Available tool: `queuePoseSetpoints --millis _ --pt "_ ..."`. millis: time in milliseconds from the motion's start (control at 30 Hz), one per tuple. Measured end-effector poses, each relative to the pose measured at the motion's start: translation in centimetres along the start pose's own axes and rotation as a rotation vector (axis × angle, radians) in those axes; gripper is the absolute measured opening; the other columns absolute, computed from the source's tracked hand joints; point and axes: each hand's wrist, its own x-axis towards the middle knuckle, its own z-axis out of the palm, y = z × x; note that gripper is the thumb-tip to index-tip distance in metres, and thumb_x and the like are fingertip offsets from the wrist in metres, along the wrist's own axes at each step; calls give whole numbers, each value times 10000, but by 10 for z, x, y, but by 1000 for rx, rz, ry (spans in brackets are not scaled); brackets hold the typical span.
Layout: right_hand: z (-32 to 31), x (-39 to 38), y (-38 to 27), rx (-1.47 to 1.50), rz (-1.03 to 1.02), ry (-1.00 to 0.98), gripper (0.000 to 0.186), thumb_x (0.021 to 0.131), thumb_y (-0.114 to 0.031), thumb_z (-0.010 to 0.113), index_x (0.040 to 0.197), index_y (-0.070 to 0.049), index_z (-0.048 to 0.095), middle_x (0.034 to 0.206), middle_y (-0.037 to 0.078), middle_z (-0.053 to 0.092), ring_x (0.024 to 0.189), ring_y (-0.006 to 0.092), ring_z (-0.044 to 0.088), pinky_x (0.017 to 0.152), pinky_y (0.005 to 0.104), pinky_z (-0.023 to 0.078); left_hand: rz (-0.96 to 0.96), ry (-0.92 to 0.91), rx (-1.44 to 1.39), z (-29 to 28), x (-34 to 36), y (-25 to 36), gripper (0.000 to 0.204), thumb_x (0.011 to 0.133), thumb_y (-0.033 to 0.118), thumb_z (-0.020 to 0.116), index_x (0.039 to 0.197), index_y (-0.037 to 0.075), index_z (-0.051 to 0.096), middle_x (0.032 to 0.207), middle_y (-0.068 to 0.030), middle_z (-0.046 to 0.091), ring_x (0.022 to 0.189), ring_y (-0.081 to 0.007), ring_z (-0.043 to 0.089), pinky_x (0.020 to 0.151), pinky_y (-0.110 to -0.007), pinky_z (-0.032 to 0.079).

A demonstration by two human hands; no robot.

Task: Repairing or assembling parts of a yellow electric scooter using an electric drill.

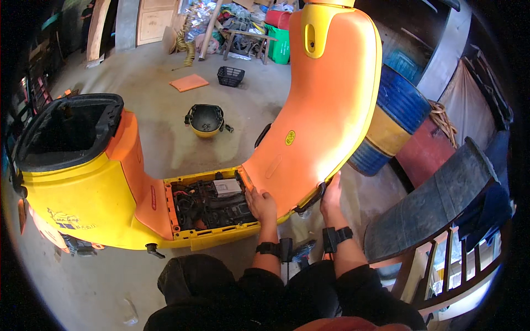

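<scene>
A yellow and orange scooter (pixel 88 190) stretches across in front of me. Its floor compartment (pixel 190 211) is uncovered, showing black wiring and a silver box (pixel 227 187). To the right rises the tall orange front panel (pixel 326 91), edged in yellow. My left hand (pixel 261 205) rests with its fingers stretched out against the panel's lower edge, beside the compartment. My right hand (pixel 331 198) grips the panel's yellow side edge, near a black folding footrest (pixel 312 199); part of its fingers is hidden. Both wrists wear black straps.
On the floor beyond lie a yellow helmet (pixel 205 122), upturned, a black basket (pixel 231 76) and a flat orange panel (pixel 189 83). At right stand a blue and yellow drum (pixel 389 121), a dark barrel (pixel 430 201) and a wooden chair (pixel 441 265).
</scene>
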Motion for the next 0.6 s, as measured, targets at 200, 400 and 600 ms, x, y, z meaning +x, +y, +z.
queuePoseSetpoints --millis 200,400,600 --pt "2 4 12 -4 -3 -23 592 993 -602 410 1054 -40 586 795 46 585 687 157 571 626 294 461 48 25 46 7 -1 -10 486 891 186 510 1300 -76 528 1483 -322 363 1401 -423 341 1165 -459 276" --pt "-5 13 13 -156 -221 -144 631 980 -560 497 1238 16 465 980 87 588 880 174 585 766 311 474 127 59 246 11 -11 8 568 927 320 467 1352 -57 487 1478 -345 348 1393 -453 338 1142 -498 295" --pt "18 -13 -9 -290 -395 -248 855 793 -355 823 1369 62 348 1242 147 517 1121 235 518 965 370 446 170 74 374 11 -11 11 492 975 315 428 1349 6 514 1478 -366 324 1389 -476 325 1123 -532 299"
